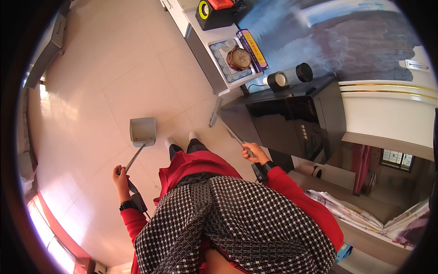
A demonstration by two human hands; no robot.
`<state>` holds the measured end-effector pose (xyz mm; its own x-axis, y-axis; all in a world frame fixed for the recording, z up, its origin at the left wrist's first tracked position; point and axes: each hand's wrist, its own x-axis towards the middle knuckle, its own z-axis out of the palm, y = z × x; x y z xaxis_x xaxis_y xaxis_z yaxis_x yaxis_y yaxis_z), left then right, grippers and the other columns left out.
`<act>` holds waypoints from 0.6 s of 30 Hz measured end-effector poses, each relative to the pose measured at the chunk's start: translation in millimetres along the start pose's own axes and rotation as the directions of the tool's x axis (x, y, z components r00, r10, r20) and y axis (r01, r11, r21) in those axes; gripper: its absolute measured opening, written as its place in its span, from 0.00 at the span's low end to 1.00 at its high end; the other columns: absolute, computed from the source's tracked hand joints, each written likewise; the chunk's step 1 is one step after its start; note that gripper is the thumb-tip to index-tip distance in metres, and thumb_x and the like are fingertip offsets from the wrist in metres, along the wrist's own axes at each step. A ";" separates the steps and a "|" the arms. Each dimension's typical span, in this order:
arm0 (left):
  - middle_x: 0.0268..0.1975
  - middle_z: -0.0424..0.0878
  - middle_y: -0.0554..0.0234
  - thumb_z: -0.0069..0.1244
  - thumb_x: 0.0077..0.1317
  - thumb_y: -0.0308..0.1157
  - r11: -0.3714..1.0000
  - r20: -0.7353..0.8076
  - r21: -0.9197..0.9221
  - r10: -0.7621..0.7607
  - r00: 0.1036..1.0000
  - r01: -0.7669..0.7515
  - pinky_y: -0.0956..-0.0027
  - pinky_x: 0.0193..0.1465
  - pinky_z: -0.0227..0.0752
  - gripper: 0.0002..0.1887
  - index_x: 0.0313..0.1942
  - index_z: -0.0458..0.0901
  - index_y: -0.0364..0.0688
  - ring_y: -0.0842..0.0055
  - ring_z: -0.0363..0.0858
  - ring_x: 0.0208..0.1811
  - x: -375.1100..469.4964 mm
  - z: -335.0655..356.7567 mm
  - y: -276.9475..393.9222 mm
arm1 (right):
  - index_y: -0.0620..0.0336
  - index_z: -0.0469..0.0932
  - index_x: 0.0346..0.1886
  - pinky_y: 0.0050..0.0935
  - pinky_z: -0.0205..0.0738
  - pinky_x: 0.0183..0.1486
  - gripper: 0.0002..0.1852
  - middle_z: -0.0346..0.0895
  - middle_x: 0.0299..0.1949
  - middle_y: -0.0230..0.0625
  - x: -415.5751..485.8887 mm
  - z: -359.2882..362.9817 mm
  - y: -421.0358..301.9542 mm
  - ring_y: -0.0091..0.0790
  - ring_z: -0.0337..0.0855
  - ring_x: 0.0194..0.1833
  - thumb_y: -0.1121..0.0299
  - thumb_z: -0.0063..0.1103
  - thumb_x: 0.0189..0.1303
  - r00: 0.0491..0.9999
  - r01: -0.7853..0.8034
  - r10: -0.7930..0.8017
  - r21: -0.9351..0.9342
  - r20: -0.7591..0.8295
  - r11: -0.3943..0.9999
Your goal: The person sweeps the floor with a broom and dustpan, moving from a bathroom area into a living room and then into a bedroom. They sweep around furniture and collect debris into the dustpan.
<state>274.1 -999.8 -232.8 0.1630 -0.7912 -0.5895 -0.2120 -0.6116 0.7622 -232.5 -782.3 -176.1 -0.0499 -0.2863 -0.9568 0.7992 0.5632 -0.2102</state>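
Note:
My left hand (120, 178) grips the upper end of a long handle, and the grey dustpan (143, 130) at its far end rests on the tiled floor. The pan's open side faces away from me, and a row of teeth shows at its back. My right hand (252, 152) is closed around the grey handle of a broom (216, 112). The broom's narrow head is beside the near corner of the white-topped cabinet and the dark appliance. Its bristles are too hidden to make out.
A dark glass-fronted appliance (287, 120) stands close on the right, with a clear cylinder (294, 75) on top. Beyond it, a white-topped cabinet (224, 89) holds a tray with a round woody pot (239, 59), boxes and a speaker (214, 15). A grey cabinet (46, 54) is at far left.

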 end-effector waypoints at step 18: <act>0.25 0.72 0.66 0.46 0.54 0.26 0.992 -0.062 0.116 -0.051 0.997 0.058 0.82 0.16 0.62 0.10 0.38 0.70 0.35 0.85 0.66 0.15 -33.8 46.0 30.0 | 0.64 0.63 0.29 0.20 0.65 0.22 0.07 0.68 0.31 0.47 146.0 -27.7 -125.0 0.27 0.69 0.22 0.72 0.46 0.49 0.975 0.214 -0.218 0.441 -0.042 0.871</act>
<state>217.9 -991.3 -202.3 0.2326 -0.7574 -0.6101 -0.3122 -0.6523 0.6907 -356.2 -873.1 -295.1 -0.2482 -0.3699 -0.8953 0.9501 0.0874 -0.2995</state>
